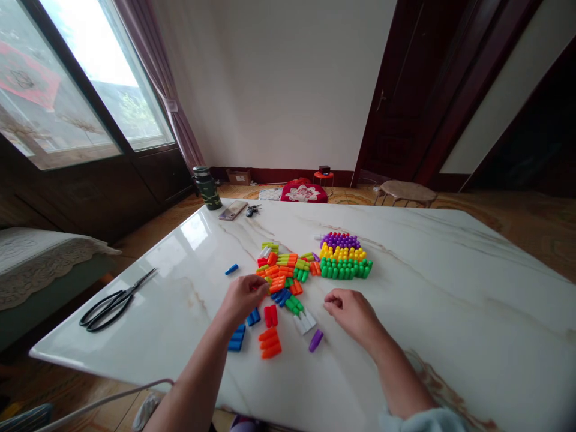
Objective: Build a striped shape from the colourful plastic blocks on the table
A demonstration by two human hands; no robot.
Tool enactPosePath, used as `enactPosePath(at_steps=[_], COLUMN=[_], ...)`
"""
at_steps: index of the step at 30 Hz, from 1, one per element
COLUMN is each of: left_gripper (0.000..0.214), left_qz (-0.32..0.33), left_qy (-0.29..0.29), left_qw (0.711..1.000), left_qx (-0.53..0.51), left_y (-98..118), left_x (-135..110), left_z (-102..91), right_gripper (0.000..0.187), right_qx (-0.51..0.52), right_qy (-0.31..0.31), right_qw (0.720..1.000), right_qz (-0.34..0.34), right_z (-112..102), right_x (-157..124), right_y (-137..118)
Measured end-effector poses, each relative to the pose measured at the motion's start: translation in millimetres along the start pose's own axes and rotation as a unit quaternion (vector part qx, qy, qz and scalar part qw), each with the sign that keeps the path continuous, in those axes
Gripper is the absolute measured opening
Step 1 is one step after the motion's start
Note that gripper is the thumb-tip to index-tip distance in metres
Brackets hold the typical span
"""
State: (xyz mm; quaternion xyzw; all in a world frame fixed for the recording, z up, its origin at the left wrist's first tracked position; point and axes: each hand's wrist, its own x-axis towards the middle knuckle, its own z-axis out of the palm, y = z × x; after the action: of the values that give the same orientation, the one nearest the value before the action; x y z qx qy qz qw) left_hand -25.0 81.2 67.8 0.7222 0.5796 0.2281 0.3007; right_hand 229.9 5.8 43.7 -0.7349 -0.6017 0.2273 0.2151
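Colour-grouped rows [344, 254] done, mixed pile [287, 272] left ungrouped; L hand [245, 294] at pile, R hand [353, 312] nearby, fingers curled, can't tell if gripping.

Dozens of plastic pegs [344, 268], one pair of scissors [128, 294], one flask [207, 191], one phone [233, 210], one key bunch [251, 211]

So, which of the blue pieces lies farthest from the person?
The slim single blue piece, lying alone left of the colourful pile; the other blue pieces lie nearer the person.
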Motion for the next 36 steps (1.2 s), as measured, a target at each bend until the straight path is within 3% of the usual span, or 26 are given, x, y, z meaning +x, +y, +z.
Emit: enactPosePath(at_steps=[3, 7, 12, 20, 26, 32, 36], left_gripper=[0.026, 0.021, 0.038, 0.029, 0.03, 0.043, 0.042], left_qz=[0.037, 0.115, 0.177, 0.201, 0.21, 0.151, 0.144], left_qy=[-0.048, -0.065, -0.06, -0.012, 0.009, -0.035, -0.043], left_qw=[0.998, 0.99, 0.98, 0.976, 0.954, 0.956, 0.958], left_qx=[0.013, 0.046, 0.072, 0.081, 0.213, 0.251, 0.245], left_y=[4.5, 10.5, 17.0, 28.3, 46.0, 40.1, 34.7], left_x=[-1.5, -4.6, -11.3, 2.7, 10.0, 14.7, 18.0], left_z=[9.5, 23.9, 39.6, 53.0, 72.5, 87.1, 87.8], right_gripper=[0.012, 0.013, 0.014, 0.014, 0.013, 0.014, 0.013], right_qx=[-0.003, -0.005, -0.004, -0.005, -0.011, 0.001, 0.008], right_qy=[-0.018, 0.0, 0.008, 0.023, 0.03, 0.041, 0.047], right_qw=[1.0, 0.999, 0.998, 0.998, 0.998, 0.998, 0.997], right_qz=[-0.007, -0.037, -0.057, -0.059, -0.059, -0.057, -0.06], right_z=[6.3, 15.2, 20.7, 20.6, 18.4, 14.5, 13.9], right_x=[-3.8, -6.9, -8.5, -8.7, -11.0, -12.1, -11.7], right_y=[-9.7, -20.0, -25.7, -25.2, -23.5, -21.5, -20.6])
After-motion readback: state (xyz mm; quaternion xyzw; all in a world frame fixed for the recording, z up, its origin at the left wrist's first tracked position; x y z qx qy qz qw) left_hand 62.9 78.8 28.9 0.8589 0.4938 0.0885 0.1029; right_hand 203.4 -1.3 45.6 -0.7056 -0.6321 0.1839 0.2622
